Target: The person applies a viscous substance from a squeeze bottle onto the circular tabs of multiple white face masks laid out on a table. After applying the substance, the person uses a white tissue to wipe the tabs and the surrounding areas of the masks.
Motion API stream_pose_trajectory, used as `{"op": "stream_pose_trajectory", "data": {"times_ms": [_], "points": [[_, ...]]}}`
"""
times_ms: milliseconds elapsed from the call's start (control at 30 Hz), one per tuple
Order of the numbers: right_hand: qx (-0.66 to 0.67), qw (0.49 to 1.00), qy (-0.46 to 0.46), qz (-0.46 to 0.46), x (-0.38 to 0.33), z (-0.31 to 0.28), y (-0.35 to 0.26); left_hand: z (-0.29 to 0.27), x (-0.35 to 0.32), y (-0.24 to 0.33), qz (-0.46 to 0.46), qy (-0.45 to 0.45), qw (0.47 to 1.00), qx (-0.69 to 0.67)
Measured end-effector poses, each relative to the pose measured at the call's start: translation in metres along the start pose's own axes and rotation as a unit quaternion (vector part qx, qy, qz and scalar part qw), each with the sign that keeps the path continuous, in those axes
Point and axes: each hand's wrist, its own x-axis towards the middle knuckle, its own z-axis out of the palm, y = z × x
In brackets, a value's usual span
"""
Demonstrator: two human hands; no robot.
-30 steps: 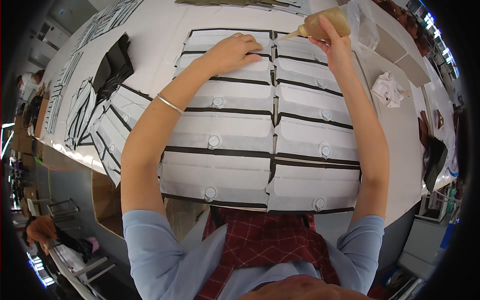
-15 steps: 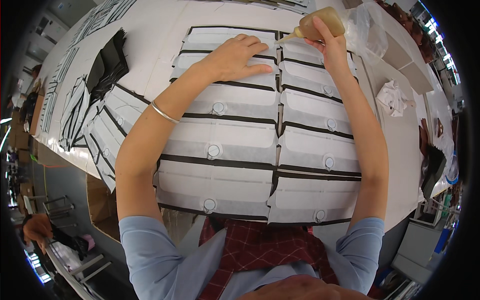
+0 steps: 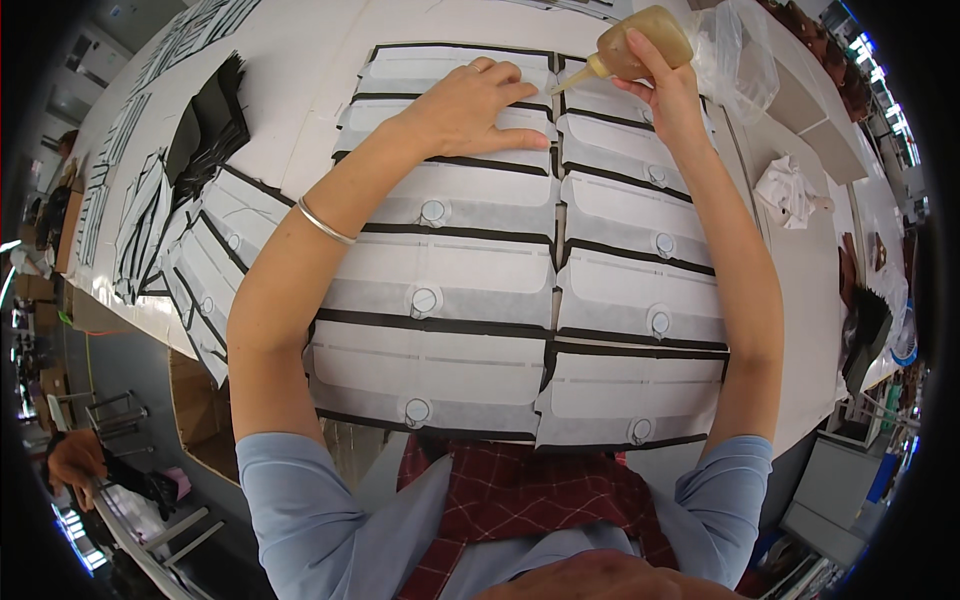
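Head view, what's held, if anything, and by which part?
The right hand grips the amber squeeze bottle by its body; the left hand holds nothing visible.

The middle is bright and easy to see. White light spreads evenly over the surface (image 3: pixel 300 110), and the pale panels (image 3: pixel 430 355) look nearly plain white. Shadows are soft and faint. The clear plastic bag (image 3: pixel 738 65) and the silver bracelet (image 3: pixel 325 222) have small shiny spots. The gray floor (image 3: pixel 125 365) is darker. Bright lights (image 3: pixel 893 125) glare by the right rim. Straight lines bend near the edges, the corners are black, and faraway things look small and fuzzy.
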Motion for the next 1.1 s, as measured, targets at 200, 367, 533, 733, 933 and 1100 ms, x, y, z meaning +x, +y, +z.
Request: {"op": "stream_pose_trajectory", "data": {"times_ms": [200,367,533,733,933,1100], "points": [[-0.003,1.000,-0.005,0.007,-0.003,-0.001,0.000,0.001,-0.001,0.001,-0.002,0.001,1.000,0.008],[-0.002,1.000,-0.003,0.022,-0.007,-0.003,0.000,0.001,0.000,0.002,0.000,-0.003,1.000,0.012],[0.270,0.959,-0.065,0.060,-0.005,-0.029,-0.012,-0.005,-0.007,-0.004,-0.023,-0.023,0.998,-0.051],[0.306,0.945,-0.110,0.024,-0.038,-0.044,-0.047,-0.019,-0.029,0.008,-0.027,-0.025,0.996,-0.078],[0.054,0.998,0.007,-0.020,-0.062,-0.001,-0.022,-0.037,-0.048,0.050,0.004,-0.077,0.988,-0.131],[0.043,0.999,0.007,0.002,-0.059,0.000,-0.007,-0.031,-0.061,0.058,0.016,-0.070,0.991,-0.113]]}}
